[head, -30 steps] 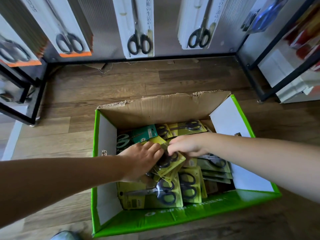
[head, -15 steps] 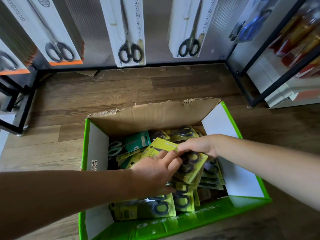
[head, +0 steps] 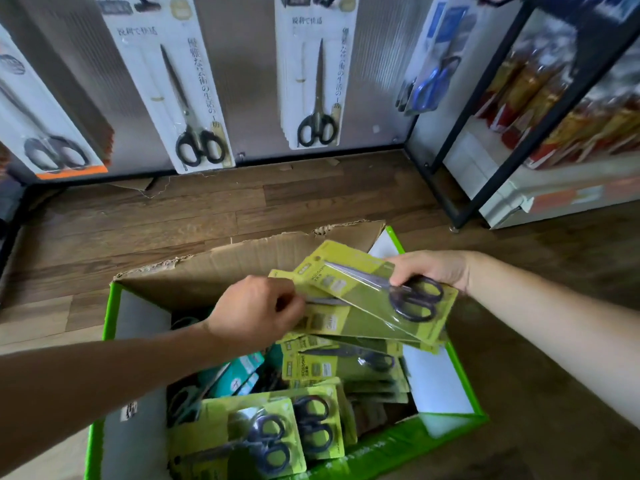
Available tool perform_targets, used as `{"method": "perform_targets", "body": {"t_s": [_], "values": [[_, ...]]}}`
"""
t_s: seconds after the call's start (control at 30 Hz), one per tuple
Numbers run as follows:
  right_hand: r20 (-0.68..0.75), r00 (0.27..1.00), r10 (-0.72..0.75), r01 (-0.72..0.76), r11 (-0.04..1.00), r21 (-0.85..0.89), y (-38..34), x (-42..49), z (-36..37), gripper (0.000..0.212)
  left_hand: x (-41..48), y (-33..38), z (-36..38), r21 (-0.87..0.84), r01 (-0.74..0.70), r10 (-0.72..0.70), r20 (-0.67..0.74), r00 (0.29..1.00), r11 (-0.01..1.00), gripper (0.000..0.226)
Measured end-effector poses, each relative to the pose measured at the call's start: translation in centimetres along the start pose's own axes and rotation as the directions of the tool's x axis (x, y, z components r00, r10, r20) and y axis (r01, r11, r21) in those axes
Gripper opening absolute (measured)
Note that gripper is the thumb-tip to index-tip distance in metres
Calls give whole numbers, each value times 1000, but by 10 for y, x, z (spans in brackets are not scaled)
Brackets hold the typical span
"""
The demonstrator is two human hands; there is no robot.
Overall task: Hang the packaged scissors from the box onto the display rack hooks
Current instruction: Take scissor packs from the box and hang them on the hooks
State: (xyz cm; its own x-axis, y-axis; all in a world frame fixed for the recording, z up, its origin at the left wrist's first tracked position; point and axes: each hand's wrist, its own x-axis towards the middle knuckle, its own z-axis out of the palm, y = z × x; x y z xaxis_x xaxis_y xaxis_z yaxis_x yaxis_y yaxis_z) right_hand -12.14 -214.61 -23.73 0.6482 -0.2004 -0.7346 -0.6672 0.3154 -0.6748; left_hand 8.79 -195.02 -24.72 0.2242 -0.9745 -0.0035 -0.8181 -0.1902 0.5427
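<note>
Meanwhile, a fan of packaged scissors is held just above the far right corner of the box
Right hand grips the stack at the handle end and left hand pinches its opposite edge; the cards look light, stiff and slick, apt to slide apart, so best pinched near the hanging end for the display rack

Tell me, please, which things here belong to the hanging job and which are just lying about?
Job: yellow scissor packs, gripped by left hand and right hand; green box; display rack.
Lying about: black side shelf with red-and-gold packets; cardboard scrap on the floor.
</note>
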Motion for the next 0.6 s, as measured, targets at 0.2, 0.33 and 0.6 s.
{"method": "perform_targets", "body": {"t_s": [0.2, 0.33, 0.6], "values": [[-126, 976, -176, 197, 964, 178, -22, -6, -2, 74, 20, 14, -38, -383, 165, -276, -255, 927, 909, 17], [-230, 924, -306, 370, 867, 333, -47, -11, 1, 40, 28, 24, -57, -646, 191, -436, -244, 866, 739, 52], [-421, 623, -659, 722, 691, -12, -132, -8, 65, 21, 56, 85, -105, -970, 212, -306, 166, 938, 123, 37]]}}
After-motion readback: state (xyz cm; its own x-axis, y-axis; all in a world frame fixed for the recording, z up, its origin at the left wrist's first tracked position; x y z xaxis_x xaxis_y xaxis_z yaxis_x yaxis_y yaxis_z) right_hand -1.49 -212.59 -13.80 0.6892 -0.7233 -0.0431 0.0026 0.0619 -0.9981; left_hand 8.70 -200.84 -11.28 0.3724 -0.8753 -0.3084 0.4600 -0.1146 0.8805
